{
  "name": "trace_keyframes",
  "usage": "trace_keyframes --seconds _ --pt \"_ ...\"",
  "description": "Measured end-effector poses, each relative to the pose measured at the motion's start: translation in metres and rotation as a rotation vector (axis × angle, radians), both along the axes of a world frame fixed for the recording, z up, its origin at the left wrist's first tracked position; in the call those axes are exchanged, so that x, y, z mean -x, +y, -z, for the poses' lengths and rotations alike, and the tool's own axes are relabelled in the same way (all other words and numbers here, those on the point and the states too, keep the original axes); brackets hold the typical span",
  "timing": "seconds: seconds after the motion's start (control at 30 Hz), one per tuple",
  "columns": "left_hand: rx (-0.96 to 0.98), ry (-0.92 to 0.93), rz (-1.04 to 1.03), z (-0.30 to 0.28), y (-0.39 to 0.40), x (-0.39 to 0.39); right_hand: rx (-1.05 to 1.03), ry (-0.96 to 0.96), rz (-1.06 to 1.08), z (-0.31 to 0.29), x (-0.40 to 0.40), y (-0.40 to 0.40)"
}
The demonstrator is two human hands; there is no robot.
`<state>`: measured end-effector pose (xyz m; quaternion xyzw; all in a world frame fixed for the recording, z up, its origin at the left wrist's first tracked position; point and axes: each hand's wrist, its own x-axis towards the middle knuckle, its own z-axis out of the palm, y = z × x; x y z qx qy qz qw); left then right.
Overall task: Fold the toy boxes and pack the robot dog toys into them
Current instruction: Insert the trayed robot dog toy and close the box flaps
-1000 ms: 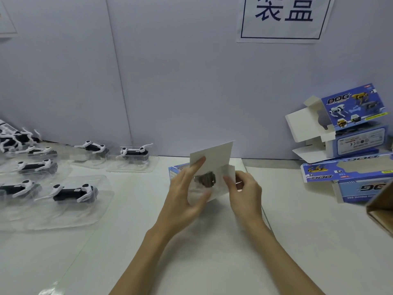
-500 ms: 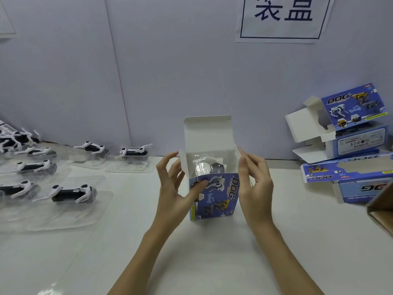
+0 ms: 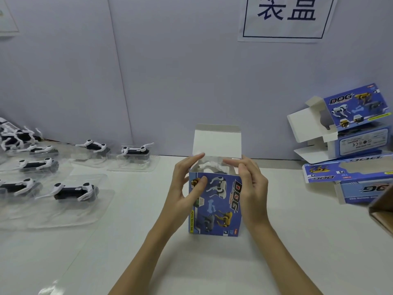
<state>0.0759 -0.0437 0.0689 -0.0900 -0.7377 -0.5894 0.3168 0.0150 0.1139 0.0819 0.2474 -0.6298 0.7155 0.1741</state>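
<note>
A: What is in the blue printed cardboard toy box (image 3: 214, 205) standing upright on the white table (image 3: 297, 241)?

B: Its white top lid flap (image 3: 217, 139) stands up at the back, so the top is open. Inside, a white and dark robot dog toy in clear plastic (image 3: 209, 166) shows just below the rim; most of it is hidden by the box's front.

A: And the hands?

B: The left hand (image 3: 187, 188) holds the box's left side, thumb pressed flat on the printed front, the other fingers (image 3: 194, 157) reaching over the left top edge, touching a small side flap. The right hand (image 3: 253, 188) is against the box's right side, its fingers (image 3: 232, 161) curled over the right top edge. Whether they pinch a flap there, I cannot tell.

A: Anything else near the box?

B: Left of it, black and white robot dog toys in clear plastic trays (image 3: 72, 191) lie in rows. Right of it, further blue printed boxes with open flaps (image 3: 348, 124) are piled against the grey wall, with a brown cardboard corner (image 3: 382, 211) beyond them.
</note>
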Motion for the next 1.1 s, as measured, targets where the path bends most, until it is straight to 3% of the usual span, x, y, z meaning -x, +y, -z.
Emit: trace_keyframes --seconds 0.37,0.77,0.93,1.1 --pt "-0.086 0.014 -0.07 -0.009 0.007 0.005 0.224 -0.054 -0.113 -0.009 -0.002 0.002" --pt "-0.434 0.049 0.192 -0.014 0.001 0.001 0.253 -0.058 -0.146 0.002 0.002 0.007" --pt "-0.405 -0.073 0.293 -0.014 -0.002 -0.002 0.21 -0.057 -0.152 0.003 0.0 0.001" --pt "-0.449 -0.07 0.319 -0.019 0.004 -0.007 0.119 -0.061 -0.212 0.006 -0.006 0.0"
